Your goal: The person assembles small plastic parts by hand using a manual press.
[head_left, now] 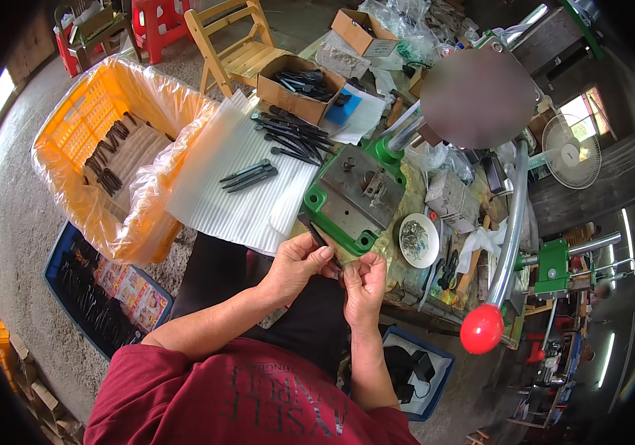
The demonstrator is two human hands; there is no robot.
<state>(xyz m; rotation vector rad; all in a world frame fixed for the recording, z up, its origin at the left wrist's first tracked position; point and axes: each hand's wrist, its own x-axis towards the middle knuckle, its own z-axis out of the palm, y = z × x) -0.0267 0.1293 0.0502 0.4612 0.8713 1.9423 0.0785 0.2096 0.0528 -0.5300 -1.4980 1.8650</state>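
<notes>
My left hand [299, 265] and my right hand [362, 285] meet in front of a green hand press [336, 200]. Together they pinch a thin dark elongated part [319, 239] that slants up toward the press. The left hand's fingertips grip its lower end, and the right hand's fingers touch it from the right. The press's grey base plate [362, 193] lies just beyond my hands. Its long metal lever with a red ball knob [481, 328] hangs to the right.
A white corrugated sheet [243, 178] with several dark parts lies to the left. A lined orange crate [110, 141], a cardboard box of dark parts [299, 85], a white bowl of small metal pieces [418, 239], blue trays [102, 289], a wooden chair [239, 44] and a fan [571, 152] surround the bench.
</notes>
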